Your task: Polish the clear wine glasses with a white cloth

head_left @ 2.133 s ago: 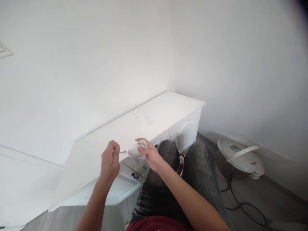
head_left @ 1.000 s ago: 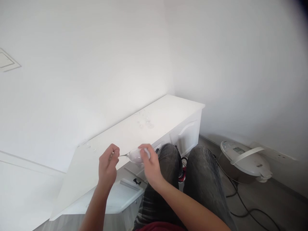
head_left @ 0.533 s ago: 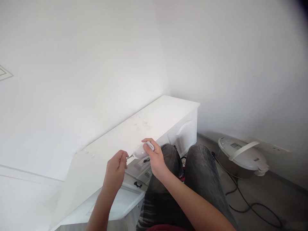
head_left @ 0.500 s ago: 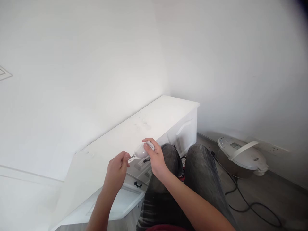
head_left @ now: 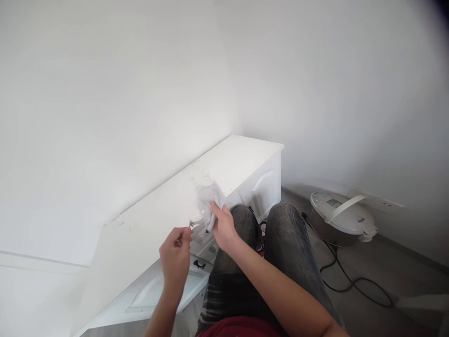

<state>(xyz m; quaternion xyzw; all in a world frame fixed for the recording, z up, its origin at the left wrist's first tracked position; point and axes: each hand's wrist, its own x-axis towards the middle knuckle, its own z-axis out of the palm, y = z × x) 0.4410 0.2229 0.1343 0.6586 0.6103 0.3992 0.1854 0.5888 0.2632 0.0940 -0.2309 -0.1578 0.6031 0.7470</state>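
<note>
My left hand [head_left: 175, 252] is closed in a pinch at the near end of a pale, shiny spoon-like utensil [head_left: 198, 218], whose outline is blurred. My right hand [head_left: 223, 229] grips a thin whitish cloth or tissue [head_left: 209, 196] between thumb and fingers. The cloth spreads out beyond the fingertips and overlaps the far part of the utensil, so its full shape is hidden. Both hands are above the front edge of a low white cabinet [head_left: 140, 224].
Small wet-looking marks lie on the cabinet top, near the wall. One cabinet door [head_left: 175, 292] with a black handle [head_left: 199, 265] stands ajar. A rice cooker [head_left: 342, 215] and its black cord [head_left: 358, 285] are on the floor at right. My knees [head_left: 286, 229] are against the cabinet front.
The whitish cloth now hangs spread out from my right hand, where before the fingers wrapped round the pale utensil's head. The view has shifted slightly.
</note>
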